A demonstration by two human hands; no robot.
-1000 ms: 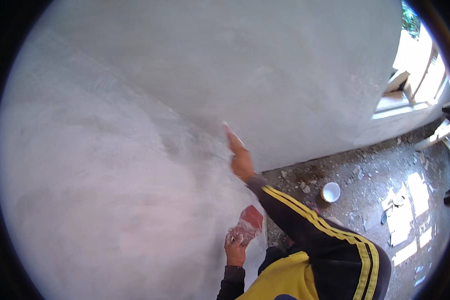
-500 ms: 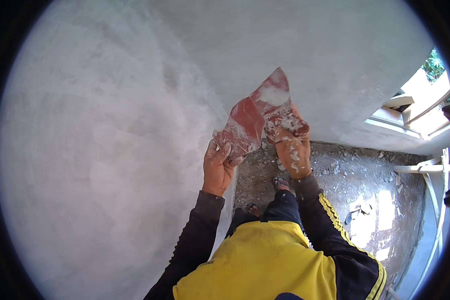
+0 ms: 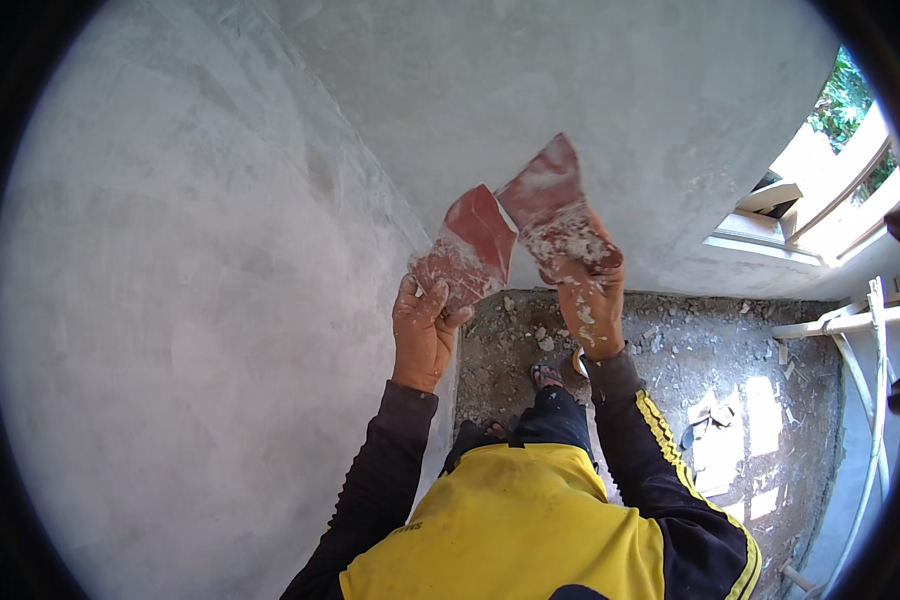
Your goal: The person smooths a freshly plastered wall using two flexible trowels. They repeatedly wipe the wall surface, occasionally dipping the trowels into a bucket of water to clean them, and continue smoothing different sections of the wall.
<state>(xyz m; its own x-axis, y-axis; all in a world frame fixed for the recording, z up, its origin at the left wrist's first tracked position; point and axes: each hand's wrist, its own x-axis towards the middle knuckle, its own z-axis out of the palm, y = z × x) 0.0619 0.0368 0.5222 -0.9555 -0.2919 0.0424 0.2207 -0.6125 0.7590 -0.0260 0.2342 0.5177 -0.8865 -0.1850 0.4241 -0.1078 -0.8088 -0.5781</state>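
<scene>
While gripped, left hand [image 3: 425,335] and right hand [image 3: 588,300] hold red scrapers [image 3: 475,245] — blades touching.

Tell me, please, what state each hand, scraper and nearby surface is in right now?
Left hand: shut on left red scraper, blade up, smeared with plaster.
Right hand: shut on right red scraper, blade up, smeared with plaster; the blades meet.
Wall: plastered grey.
Floor: strewn with rubble.
</scene>
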